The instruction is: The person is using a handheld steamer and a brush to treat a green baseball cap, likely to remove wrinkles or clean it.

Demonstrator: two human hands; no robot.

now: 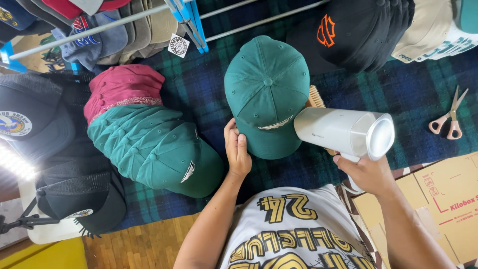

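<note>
- L. hand: fingers together, pressed on the brim edge of a green baseball cap; thumb side against the brim's left rim, not wrapped round it.
- R. hand: clamped on the handle of a white handheld steamer; handle mostly hidden by the fingers. Steamer body lies approx. horizontal, narrow end touching or just beside the cap's brim on its right; wide round end faces the camera.
- Green cap: centre of view, crown away from the person, brim toward them, small pale wing emblem on the front; rests on a dark green/blue plaid cloth.
- Wooden brush: just beside the cap's right side, partly hidden behind the steamer.
- Stack of green caps: left of the L. hand, nested, same wing emblem; a maroon cap at its far end.
- Black caps: far left, stacked.
- Scissors: pale pink handles, on the cloth, well apart to the right.
- Cardboard box: lower right, near the R. forearm.
- Metal rack rail: top left, w/ more caps hung along it.
- Black caps w/ orange emblem: top right.
</note>
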